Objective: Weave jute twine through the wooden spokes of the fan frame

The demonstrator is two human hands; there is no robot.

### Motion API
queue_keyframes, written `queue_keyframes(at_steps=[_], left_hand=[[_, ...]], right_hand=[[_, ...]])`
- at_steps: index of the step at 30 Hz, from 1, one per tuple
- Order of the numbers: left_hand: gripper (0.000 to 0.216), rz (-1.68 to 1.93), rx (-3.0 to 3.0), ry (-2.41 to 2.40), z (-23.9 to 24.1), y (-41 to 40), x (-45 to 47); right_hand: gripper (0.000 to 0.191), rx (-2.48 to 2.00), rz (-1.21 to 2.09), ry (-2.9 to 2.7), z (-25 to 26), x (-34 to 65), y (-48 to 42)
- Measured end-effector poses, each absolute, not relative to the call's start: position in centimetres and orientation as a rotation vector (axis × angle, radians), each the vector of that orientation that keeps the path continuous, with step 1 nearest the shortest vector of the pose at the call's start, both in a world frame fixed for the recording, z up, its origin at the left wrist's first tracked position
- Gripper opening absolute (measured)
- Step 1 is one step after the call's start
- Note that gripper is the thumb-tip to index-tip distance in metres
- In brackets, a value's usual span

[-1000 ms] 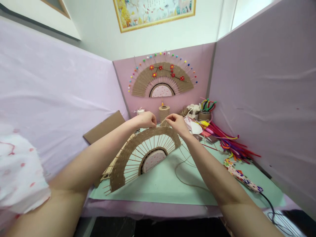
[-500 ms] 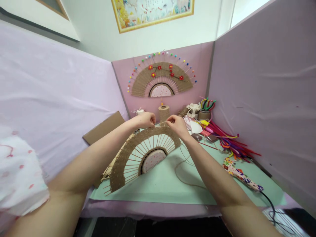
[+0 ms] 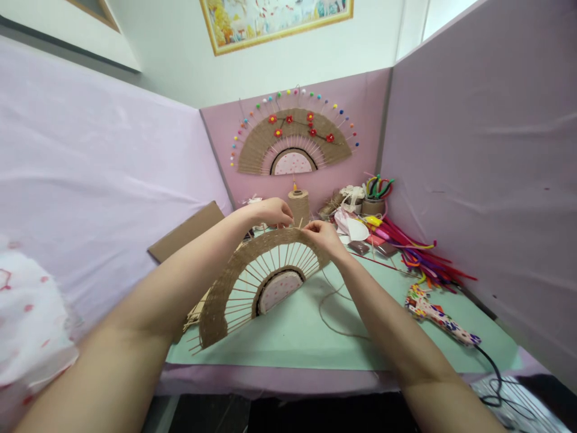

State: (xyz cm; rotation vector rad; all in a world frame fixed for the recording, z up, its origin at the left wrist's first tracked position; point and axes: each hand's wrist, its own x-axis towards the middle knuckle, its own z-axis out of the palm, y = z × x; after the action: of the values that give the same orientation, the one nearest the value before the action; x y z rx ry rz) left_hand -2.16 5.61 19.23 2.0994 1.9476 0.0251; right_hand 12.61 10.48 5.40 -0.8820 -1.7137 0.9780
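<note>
A half-round fan frame (image 3: pixel 214 313), thin sticks woven with brown twine, stands tilted on the table. Its straight side faces me, with a dotted pink half-disc (image 3: pixel 282 290) at the hub. At its upper edge my left hand (image 3: pixel 277 211) is bent over with fingertips pinched; what they hold is too small to make out. Close to its right, my right hand (image 3: pixel 323 236) pinches the twine by the stick tips, thumb and forefinger together. Loose twine (image 3: pixel 321 311) trails from the fan's right end in a loop across the table. Short stick ends poke up between the hands.
Behind the hands stands a twine cone (image 3: pixel 298 206). A finished fan (image 3: pixel 252 147) with red flowers hangs on the pink panel. At right lie pipe cleaners (image 3: pixel 421 255) and a patterned glue gun (image 3: pixel 439 317) with a cord. Brown cardboard (image 3: pixel 184 231) leans at left.
My left hand has moved slightly right, closer to my right hand. My right hand has dropped a little onto the fan's edge. The view has shifted slightly.
</note>
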Motion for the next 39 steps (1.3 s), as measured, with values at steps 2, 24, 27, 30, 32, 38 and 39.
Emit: queue_keyframes(at_steps=[2, 24, 27, 30, 32, 38, 39], left_hand=[[0.031, 0.021, 2.123, 1.981, 19.0, 6.2, -1.5], [0.017, -0.013, 2.301, 2.045, 17.6, 6.9, -0.8], [0.018, -0.025, 2.283, 2.044, 17.7, 7.0, -0.9], [0.020, -0.035, 2.271, 2.037, 17.7, 7.0, -1.0], [0.022, -0.033, 2.271, 2.033, 17.7, 7.0, -1.0], [0.021, 0.010, 2.184, 2.051, 17.9, 7.0, -0.9], [0.021, 0.024, 2.163, 2.045, 18.0, 7.0, -0.9]], right_hand=[[0.016, -0.875, 0.984, -1.716, 5.3, 12.6, 10.6], [0.010, -0.919, 0.693, -1.711, 5.9, 12.9, 15.6], [0.006, -0.936, 0.686, -1.735, 5.6, 13.0, 15.8], [0.006, -0.947, 0.649, -1.745, 4.9, 13.5, 15.2], [0.008, -0.951, 0.602, -1.732, 4.4, 14.0, 14.6], [0.009, -0.945, 0.533, -1.717, 3.1, 14.9, 13.5], [0.009, -0.942, 0.542, -1.722, 2.8, 14.8, 13.5]])
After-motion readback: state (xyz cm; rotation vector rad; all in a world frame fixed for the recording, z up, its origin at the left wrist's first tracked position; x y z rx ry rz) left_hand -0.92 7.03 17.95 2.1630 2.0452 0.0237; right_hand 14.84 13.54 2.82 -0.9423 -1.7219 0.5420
